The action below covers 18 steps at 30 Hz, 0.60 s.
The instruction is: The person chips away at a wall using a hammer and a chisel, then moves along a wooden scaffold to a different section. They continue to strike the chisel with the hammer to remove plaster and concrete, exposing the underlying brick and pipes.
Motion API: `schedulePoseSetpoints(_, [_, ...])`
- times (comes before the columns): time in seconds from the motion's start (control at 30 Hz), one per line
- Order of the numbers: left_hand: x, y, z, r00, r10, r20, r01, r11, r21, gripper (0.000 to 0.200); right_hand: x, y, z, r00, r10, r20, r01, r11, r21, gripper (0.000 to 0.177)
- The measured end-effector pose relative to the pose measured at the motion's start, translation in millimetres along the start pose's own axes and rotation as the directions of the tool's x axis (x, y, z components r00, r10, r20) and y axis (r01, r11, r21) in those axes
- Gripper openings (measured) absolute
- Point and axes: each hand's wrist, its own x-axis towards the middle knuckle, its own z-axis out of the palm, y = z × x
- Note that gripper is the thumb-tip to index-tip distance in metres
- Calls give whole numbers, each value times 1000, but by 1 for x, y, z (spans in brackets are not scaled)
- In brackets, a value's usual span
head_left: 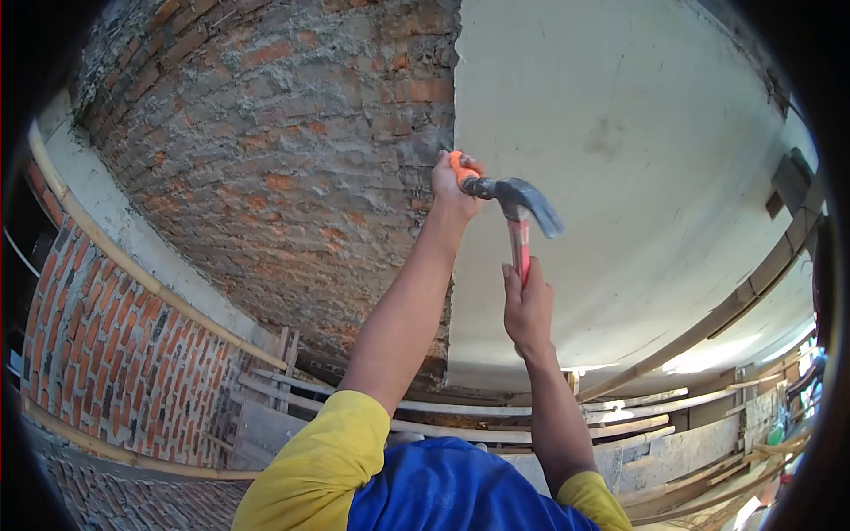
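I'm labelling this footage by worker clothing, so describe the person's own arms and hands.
Both the left hand and the right hand are bare, with no gloves. The forearms are uncovered too. Short yellow sleeves cover the upper arms and join a shirt with a bright blue body. No markings can be made out on the sleeves.

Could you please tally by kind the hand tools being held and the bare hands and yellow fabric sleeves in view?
Claw hammer with dark metal head and red handle: 1
Orange-gripped hand tool, mostly hidden: 1
Bare hands, left hand and right hand: 2
Yellow fabric sleeves: 2
Total: 6
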Motion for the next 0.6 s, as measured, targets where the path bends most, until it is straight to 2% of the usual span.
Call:
schedulePoseSetpoints(0.03, [2, 3, -1, 1000, -21, 11, 21, 999, 38, 40, -10, -12, -9, 1000, 12, -12, -12, 999, 40, 22])
schedulePoseSetpoints(0.13, [-2, -5, 9, 999, 49, 14, -48, 998, -47, 40, -18, -31, -26, 938, -191, -290, 289, 892, 346, 18])
schedulePoseSetpoints(0.2, [-7, -5, 11, 999, 38, -6, -38, 998, -45, 39, -12, -63, -40, 735, -425, -529, 633, 709, 310, 21])
schedulePoseSetpoints(0.23, [-6, -5, 11, 999, 39, -10, -39, 999, -35, 39, -7, -71, -33, 578, -433, -691, 797, 481, 365, 21])
schedulePoseSetpoints(0.3, [-5, -6, 13, 999, 40, -15, -41, 999, -29, 39, -4, -34, -24, 600, -571, -560, 739, 664, 115, 20])
schedulePoseSetpoints(0.33, [-4, -5, 15, 999, 43, -14, -43, 999, -32, 38, 1, -11, -9, 737, -530, -419, 608, 791, 69, 20])
schedulePoseSetpoints(0.37, [-5, -5, 15, 999, 47, -18, -47, 998, -38, 38, 5, 12, 7, 844, -468, -261, 477, 879, -33, 20])
schedulePoseSetpoints(0.4, [-7, -6, 9, 998, 47, -37, -47, 999, 9, 38, 6, 19, 18, 974, -223, -41, 217, 971, -103, 19])
schedulePoseSetpoints(0.47, [-2, -2, 8, 998, 54, -41, -49, 992, 113, 38, -9, 10, 7, 998, -19, 52, 24, 995, -92, 16])
schedulePoseSetpoints(0.5, [-2, 3, 6, 999, 30, -34, -28, 997, 71, 38, -8, 0, 0, 993, 60, 103, -50, 994, -94, 16])
schedulePoseSetpoints(0.6, [2, 5, 6, 999, 9, -40, -9, 1000, 5, 39, -31, -23, -16, 998, -37, -59, 39, 999, 26, 13])
